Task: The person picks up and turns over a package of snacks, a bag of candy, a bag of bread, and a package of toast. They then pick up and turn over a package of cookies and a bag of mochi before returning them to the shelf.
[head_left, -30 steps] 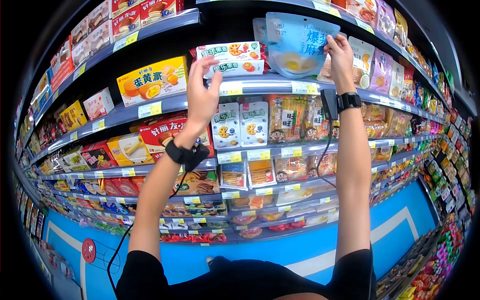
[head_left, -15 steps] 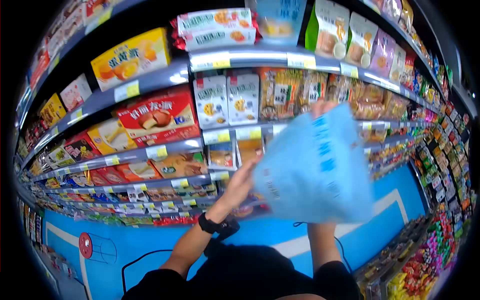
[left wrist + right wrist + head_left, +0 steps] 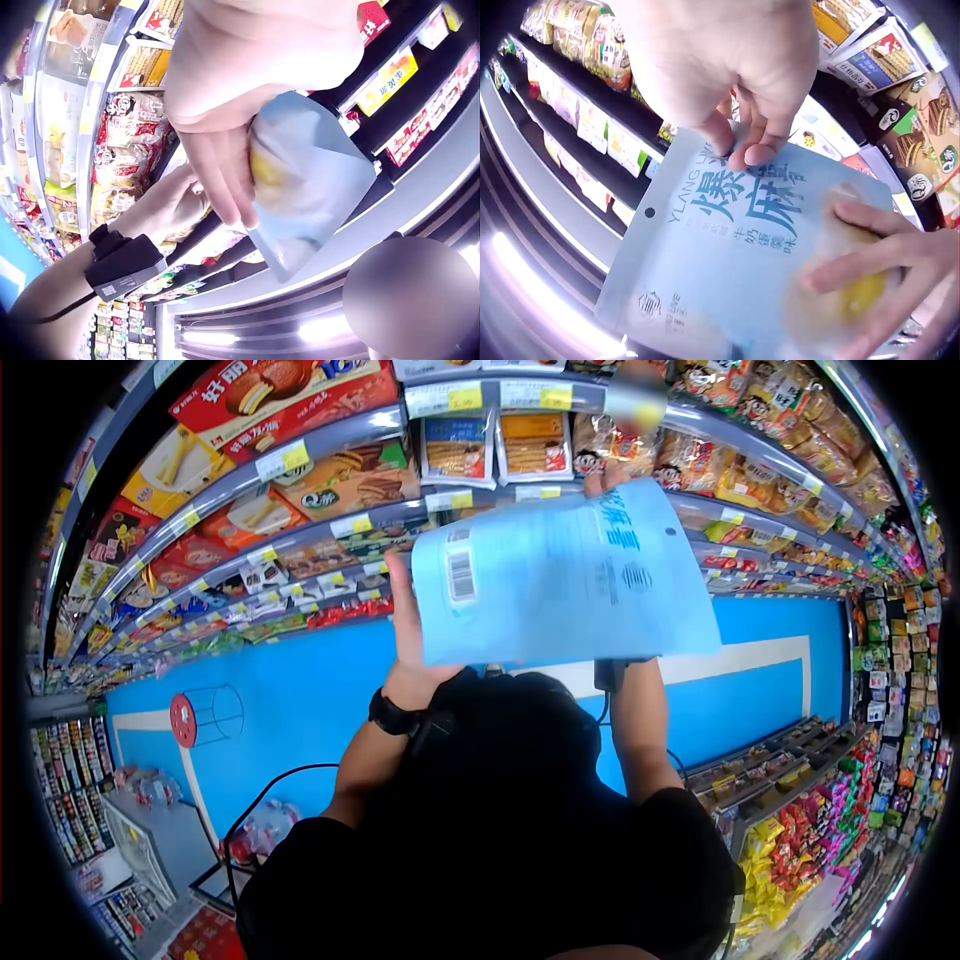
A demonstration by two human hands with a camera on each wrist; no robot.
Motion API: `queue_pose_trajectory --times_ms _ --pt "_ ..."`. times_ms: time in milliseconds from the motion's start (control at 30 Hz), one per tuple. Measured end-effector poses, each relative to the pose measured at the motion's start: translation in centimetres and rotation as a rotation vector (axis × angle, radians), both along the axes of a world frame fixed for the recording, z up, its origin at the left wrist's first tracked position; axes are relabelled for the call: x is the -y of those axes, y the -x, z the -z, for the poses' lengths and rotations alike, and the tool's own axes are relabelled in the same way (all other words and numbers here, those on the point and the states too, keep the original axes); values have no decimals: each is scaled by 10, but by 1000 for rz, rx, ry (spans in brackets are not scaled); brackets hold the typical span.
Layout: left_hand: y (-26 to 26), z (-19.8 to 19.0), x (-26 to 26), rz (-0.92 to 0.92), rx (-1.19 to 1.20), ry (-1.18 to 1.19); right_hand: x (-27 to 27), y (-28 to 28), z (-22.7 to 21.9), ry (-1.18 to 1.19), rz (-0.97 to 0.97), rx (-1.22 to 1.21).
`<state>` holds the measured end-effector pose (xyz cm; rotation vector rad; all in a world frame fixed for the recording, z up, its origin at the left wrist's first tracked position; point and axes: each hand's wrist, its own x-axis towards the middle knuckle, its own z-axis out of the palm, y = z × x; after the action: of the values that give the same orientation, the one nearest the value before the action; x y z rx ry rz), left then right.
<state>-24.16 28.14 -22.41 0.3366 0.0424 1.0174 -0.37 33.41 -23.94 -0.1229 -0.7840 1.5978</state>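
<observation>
Both hands hold one pale blue snack pouch out in open air, clear of the shelf edges behind it, with bare blue floor beneath; the left hand has straight fingers spread under its bottom end, and the right hand pinches its top edge; the pouch is flat, glossy film with a barcode and a punched hang-hole; a second ago it hung high at the top shelf, and it is now lowered to chest level, back side up.
</observation>
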Motion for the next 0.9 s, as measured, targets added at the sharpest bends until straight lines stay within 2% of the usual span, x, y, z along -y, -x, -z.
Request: queue_pose_trajectory --times_ms 100,133,233,267,300,367,467,500,567,600,633,700,733,900 --pt "9 16 3 58 21 35 6 8 9 31 -13 -35" --pt "18 30 9 -28 -365 -15 10 10 11 36 -14 -44" --pt "15 26 25 -75 -451 -112 13 18 16 50 -20 -70" --pt "15 25 33 -115 -390 -17 19 22 16 55 -15 -78" --pt "10 20 42 -235 -350 10 21 23 17 54 -15 -98" --pt "7 6 48 -421 -612 -156 26 30 20 53 -33 -165" --pt "10 11 43 -467 -581 -205 41 46 7 104 -203 -400" --pt "10 11 42 -479 -568 -213 47 49 8 99 -198 -418" --pt "6 9 40 -450 -608 -223 59 52 9 50 -26 38" --pt "4 9 40 -450 -628 -204 63 56 8 229 145 324" --pt "2 9 39 -449 -648 -186 66 58 5 228 157 308" --pt "-2 7 37 -424 -662 -237 68 61 -21 228 241 524" --pt "-3 8 39 -423 -661 -198 69 65 -28 266 297 417" --pt "-1 6 39 -402 -674 -209 73 63 -33 303 303 420"
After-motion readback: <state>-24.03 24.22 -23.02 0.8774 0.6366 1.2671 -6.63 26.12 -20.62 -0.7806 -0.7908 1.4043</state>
